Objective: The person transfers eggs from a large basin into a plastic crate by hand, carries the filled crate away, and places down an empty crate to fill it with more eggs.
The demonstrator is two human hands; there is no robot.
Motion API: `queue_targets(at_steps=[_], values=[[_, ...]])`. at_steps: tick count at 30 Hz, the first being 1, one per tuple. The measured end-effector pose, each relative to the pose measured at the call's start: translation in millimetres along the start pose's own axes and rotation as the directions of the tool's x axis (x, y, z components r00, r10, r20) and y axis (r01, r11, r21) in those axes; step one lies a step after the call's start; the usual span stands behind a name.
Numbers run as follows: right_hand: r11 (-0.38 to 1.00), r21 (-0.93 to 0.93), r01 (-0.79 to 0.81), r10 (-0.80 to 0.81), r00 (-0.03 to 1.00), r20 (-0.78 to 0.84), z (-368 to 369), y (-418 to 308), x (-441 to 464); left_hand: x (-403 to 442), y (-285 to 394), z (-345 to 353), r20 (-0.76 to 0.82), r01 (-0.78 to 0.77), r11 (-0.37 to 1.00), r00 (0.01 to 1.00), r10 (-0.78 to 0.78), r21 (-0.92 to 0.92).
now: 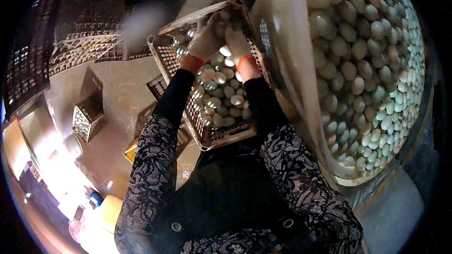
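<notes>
A perforated plastic crate (205,142) stands in front of me with many pale, wet-looking eggs (215,102) heaped in it. My left hand (203,46), in a whitish glove with an orange cuff, reaches over the far part of the crate. Beside it, my right hand (237,43) wears a matching glove and is close to the crate's right wall. Both hands are among or just above the eggs, with their fingertips close together. The fingers are dim and smeared, so whether they grip any eggs cannot be made out.
A large pale tub (301,66) full of eggs (358,66) stands at my right. Stacked crates (87,49) line the back left. Another crate (88,121) stands on the wet floor (123,82), and a yellow-edged crate (131,151) sits near my left arm.
</notes>
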State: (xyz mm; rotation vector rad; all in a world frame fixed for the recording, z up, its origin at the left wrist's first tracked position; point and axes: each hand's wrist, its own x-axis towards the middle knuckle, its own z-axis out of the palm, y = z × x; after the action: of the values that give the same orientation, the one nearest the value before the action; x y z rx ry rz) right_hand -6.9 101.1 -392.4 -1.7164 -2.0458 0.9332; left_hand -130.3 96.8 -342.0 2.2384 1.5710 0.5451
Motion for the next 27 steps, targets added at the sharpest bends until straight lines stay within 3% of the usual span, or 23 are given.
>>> queue_targets(at_steps=[2, 4, 5, 6, 7, 9, 10, 11, 13, 14, 16, 17, 18, 19, 20, 21, 22, 23, 24, 25, 26, 27], values=[[0.972, -0.21, 0.101, -0.111, 0.993, -0.036, 4, 6, -6, -1, 19, -2, -0.035, 0.321, 0.945, 0.946, -0.324, -0.055], [0.9, -0.385, 0.205, -0.225, 0.974, -0.008, -16, -18, -26, 0, 24, 5, -0.03, 0.326, 0.922, 0.944, -0.327, 0.209], [0.802, -0.543, 0.25, -0.361, 0.926, -0.107, 7, 2, -27, 2, 26, 7, 0.03, 0.488, 0.857, 0.866, -0.499, 0.168], [0.797, -0.556, 0.236, -0.354, 0.928, -0.114, -5, -9, -34, -2, 15, 20, -0.009, 0.435, 0.886, 0.898, -0.439, 0.163], [0.976, -0.181, 0.125, -0.156, 0.973, -0.17, -28, -33, -49, -7, 3, 34, -0.049, 0.379, 0.911, 0.925, -0.376, 0.164], [0.967, -0.239, 0.088, -0.127, 0.98, -0.152, -41, -47, -80, -21, -24, 62, -0.172, 0.229, 0.958, 0.965, -0.199, 0.175], [0.941, -0.326, 0.086, -0.079, 0.996, 0.037, -45, -47, -87, -20, -26, 74, -0.256, 0.129, 0.974, 0.963, -0.08, 0.184], [0.907, -0.403, 0.119, -0.028, 0.974, 0.224, -49, -47, -94, -12, -7, 57, 0.108, 0.148, 0.951, 0.977, -0.183, 0.272], [0.994, 0.105, -0.018, 0.001, 0.988, 0.156, -84, -62, -126, -11, 42, 5, 0.435, 0.007, 0.852, 0.858, -0.274, 0.523], [0.945, 0.304, 0.123, -0.039, 0.962, -0.27, -102, -74, -160, -15, 29, 19, 0.298, -0.087, 0.728, 0.94, -0.165, 0.68], [0.714, 0.695, 0.092, 0.014, 0.989, -0.145, -166, -110, -198, -24, 2, 49, -0.012, -0.014, 0.36, 0.997, 0.07, 0.933], [0.754, 0.65, 0.091, -0.017, 0.993, -0.12, -200, -120, -221, -20, 36, 8, -0.038, 0.09, 0.689, 0.995, -0.089, 0.719], [0.788, 0.608, 0.097, -0.052, 0.994, -0.092, -232, -124, -242, -17, 56, -21, 0.002, 0.225, 0.888, 0.969, -0.247, 0.401], [0.803, 0.589, 0.088, -0.012, 0.991, -0.132, -260, -123, -261, -15, 47, -18, -0.107, 0.144, 0.946, 0.987, -0.118, 0.289], [0.836, 0.538, 0.11, 0.014, 0.975, -0.22, -281, -115, -275, -12, 84, -60, -0.163, 0.139, 0.983, 0.98, -0.118, 0.124], [0.867, 0.483, 0.12, 0.039, 0.951, -0.307, -302, -107, -289, -9, 121, -89, -0.281, 0.037, 0.997, 0.958, -0.056, -0.071], [0.947, 0.319, -0.032, 0.138, 0.939, -0.316, -315, -90, -302, -6, 155, -107, -0.398, -0.09, 0.964, 0.917, -0.018, -0.25], [0.969, 0.15, -0.197, 0.236, 0.917, -0.322, -328, -72, -314, -7, 180, -113, -0.373, -0.171, 0.911, 0.928, 0.02, -0.376], [0.9, 0.349, -0.26, 0.372, 0.877, -0.304, -346, -57, -317, -4, 213, -129, -0.351, -0.278, 0.908, 0.922, 0.161, -0.313], [0.946, 0.157, -0.285, 0.317, 0.916, -0.247, -350, -19, -329, -2, 245, -144, -0.322, -0.387, 0.885, 0.898, 0.298, -0.259], [0.956, 0.062, -0.287, 0.294, 0.93, -0.22, -350, 8, -337, 3, 265, -147, -0.101, -0.269, 0.896, 0.963, 0.249, -0.354], [0.959, -0.034, -0.282, 0.27, 0.943, -0.193, -349, 34, -344, 10, 282, -155, -0.001, -0.304, 0.916, 0.949, 0.315, -0.26]])
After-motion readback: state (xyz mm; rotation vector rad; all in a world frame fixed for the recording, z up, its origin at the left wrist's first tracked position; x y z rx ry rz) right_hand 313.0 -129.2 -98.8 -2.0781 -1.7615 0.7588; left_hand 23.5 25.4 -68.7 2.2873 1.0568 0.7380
